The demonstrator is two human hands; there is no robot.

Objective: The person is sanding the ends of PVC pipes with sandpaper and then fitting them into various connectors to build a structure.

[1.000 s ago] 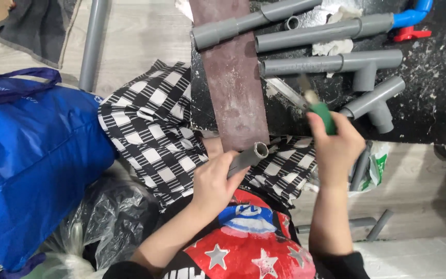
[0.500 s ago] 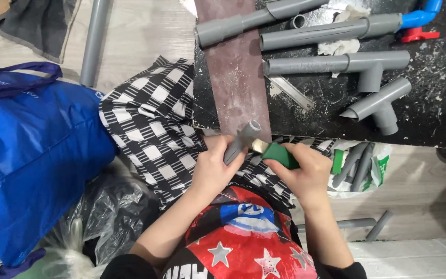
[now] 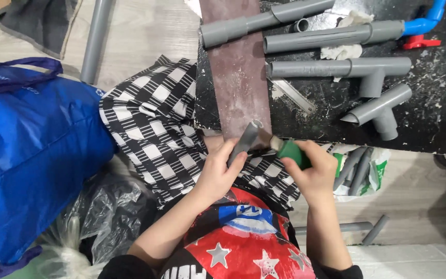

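My left hand [image 3: 215,173] grips a short grey pipe piece [image 3: 246,139], tilted up to the right with its open end near the brown board [image 3: 236,77]. My right hand [image 3: 313,173] holds a brush with a green handle [image 3: 290,151], and the brush's pale tip touches the side of the pipe piece. Both hands meet at the near edge of the black speckled worktop [image 3: 429,108], above a black-and-white checked cloth [image 3: 150,134] on my lap.
Several grey pipes and tee fittings [image 3: 372,106] lie on the worktop, one joined to a blue elbow [image 3: 424,23] with a red valve handle. A blue bag [image 3: 32,160] sits at left. More grey pipe pieces stand in a green-white bag [image 3: 360,168] at right.
My right hand came down from the worktop with the green-handled brush to the pipe piece. My left hand tilted the pipe piece up a little and kept hold of it.
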